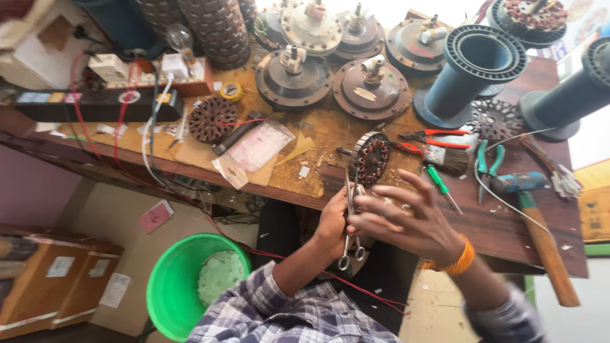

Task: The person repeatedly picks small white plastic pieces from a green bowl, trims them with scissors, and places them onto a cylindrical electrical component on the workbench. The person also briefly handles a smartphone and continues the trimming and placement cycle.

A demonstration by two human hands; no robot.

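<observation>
The scissors (351,219) stand almost upright in the view: the long axis runs from the two ring handles at the bottom, near the person's body, up to the closed blades, which point away toward the workbench (381,190). They are one pair only. The left hand (332,223) is closed around the middle of the scissors and holds them just at the bench edge. The right hand (406,216) is wide open, fingers spread, just beside the scissors on their right; it holds nothing, and I cannot tell if it touches them.

Just beyond the blade tips one wound stator (370,159) stands on edge. To the right of the right hand lie one green screwdriver (441,184), one brush (445,157), two pliers, red (432,136) and green (488,164), and one hammer (537,235). Farther away from the hands I count two blue spools (473,70). Below the left hand, on the floor, is one green bucket (171,286).
</observation>
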